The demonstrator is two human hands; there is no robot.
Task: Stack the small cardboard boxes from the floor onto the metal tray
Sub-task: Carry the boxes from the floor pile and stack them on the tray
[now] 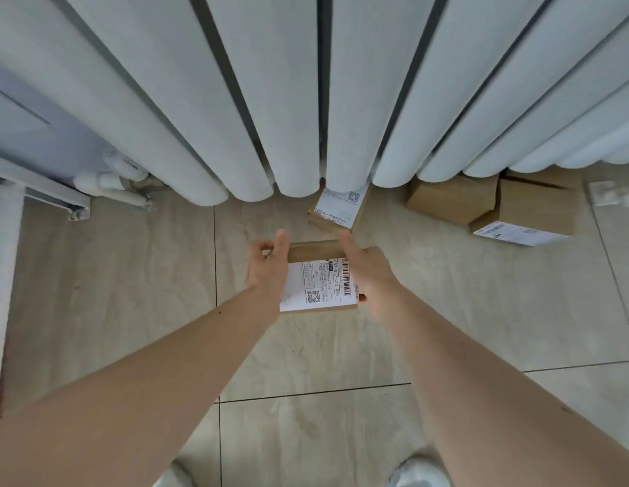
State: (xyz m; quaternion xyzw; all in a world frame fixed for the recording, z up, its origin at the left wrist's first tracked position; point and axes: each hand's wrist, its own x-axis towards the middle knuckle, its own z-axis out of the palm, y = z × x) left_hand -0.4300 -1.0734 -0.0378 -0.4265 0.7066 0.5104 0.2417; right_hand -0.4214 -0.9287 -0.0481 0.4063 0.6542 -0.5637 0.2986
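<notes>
I hold a small cardboard box [316,279] with a white shipping label above the tiled floor, one hand on each side. My left hand [267,268] grips its left side, with one finger pointing forward along the box. My right hand [367,272] grips its right side, thumb at the near corner. Another labelled small box [337,209] lies on the floor just beyond, partly under the radiator. Two more boxes, a plain one [450,198] and one with a label [531,212], lie to the right by the wall. No metal tray is in view.
A tall white column radiator [299,100] fills the upper view and overhangs the far boxes. Its pipes and valve [112,181] sit at the lower left. A small white fitting [608,193] lies at the far right. My shoes [418,472] show at the bottom edge.
</notes>
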